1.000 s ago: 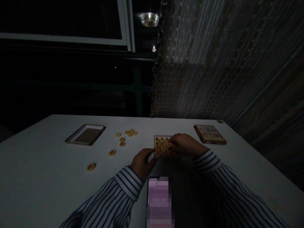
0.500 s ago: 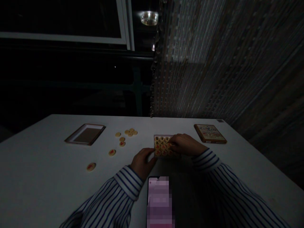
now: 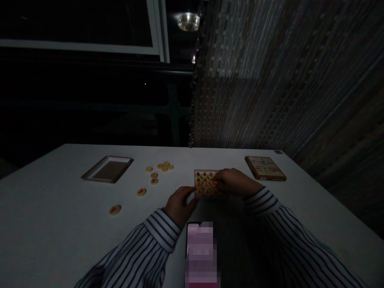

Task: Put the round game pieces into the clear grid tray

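Observation:
A small box (image 3: 211,197) filled with rows of round Chinese chess pieces (image 3: 205,185), marked in black and red, lies on the table in front of me. My left hand (image 3: 181,205) holds the box at its left edge, thumb at the near corner and fingers along the side. Over the right part of the box is my right hand (image 3: 234,182), its fingers pinched down on a piece among the others. The hand covers that piece and the box's right side.
Several loose pieces (image 3: 141,192) lie left of the box on the white table (image 3: 60,224). An open lid or tray (image 3: 109,171) is at the far left, a printed box (image 3: 265,168) at the right. A phone (image 3: 200,256) lies near me. A bead curtain (image 3: 240,80) hangs behind.
Almost nothing differs. My right hand's fingers have shifted very slightly over the box, while my left hand stays at its edge.

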`<state>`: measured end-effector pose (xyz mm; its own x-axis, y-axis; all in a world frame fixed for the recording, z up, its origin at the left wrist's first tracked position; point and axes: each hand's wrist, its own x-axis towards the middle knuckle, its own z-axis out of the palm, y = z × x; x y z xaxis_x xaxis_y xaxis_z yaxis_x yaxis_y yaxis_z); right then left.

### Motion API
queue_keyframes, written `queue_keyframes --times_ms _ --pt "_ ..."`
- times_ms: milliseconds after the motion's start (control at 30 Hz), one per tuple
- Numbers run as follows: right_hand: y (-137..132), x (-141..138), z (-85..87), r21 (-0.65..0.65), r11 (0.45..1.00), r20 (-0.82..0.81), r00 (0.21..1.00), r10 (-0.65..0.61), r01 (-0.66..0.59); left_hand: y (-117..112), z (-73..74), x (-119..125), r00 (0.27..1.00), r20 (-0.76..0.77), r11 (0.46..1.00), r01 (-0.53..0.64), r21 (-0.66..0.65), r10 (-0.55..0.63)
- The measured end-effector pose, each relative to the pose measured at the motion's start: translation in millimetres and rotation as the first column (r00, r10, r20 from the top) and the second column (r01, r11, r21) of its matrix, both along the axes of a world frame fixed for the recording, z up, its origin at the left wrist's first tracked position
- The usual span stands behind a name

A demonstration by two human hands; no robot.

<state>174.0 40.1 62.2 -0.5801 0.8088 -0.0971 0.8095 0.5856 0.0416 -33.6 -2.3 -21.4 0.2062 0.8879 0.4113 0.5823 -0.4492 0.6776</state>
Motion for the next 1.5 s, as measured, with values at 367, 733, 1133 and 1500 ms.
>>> queue_keyframes --times_ms 367,733,1133,1500 --pt "-1.9 -1.0 2.1 -0.022 1.0 0.009 1.0 -0.002 0.002 -1.2 5.2 0.6 1.0 -0.024 1.0 -0.013 -0.012 0.013" --pt "-1.9 -2.2 3.4 -0.037 0.999 0.025 1.0 -0.01 0.011 -0.5 1.5 0.5 1.0 -0.008 1.0 -0.002 -0.003 0.002" --pt "-1.4 -0.5 1.0 -0.007 1.0 0.006 1.0 0.014 -0.014 -1.3 4.7 0.3 1.0 -0.012 1.0 -0.004 0.0 0.004" --pt "-1.1 0.5 0.0 0.003 1.0 0.013 1.0 0.021 -0.021 -0.3 1.9 -0.4 1.0 -0.016 1.0 -0.001 0.012 0.001"
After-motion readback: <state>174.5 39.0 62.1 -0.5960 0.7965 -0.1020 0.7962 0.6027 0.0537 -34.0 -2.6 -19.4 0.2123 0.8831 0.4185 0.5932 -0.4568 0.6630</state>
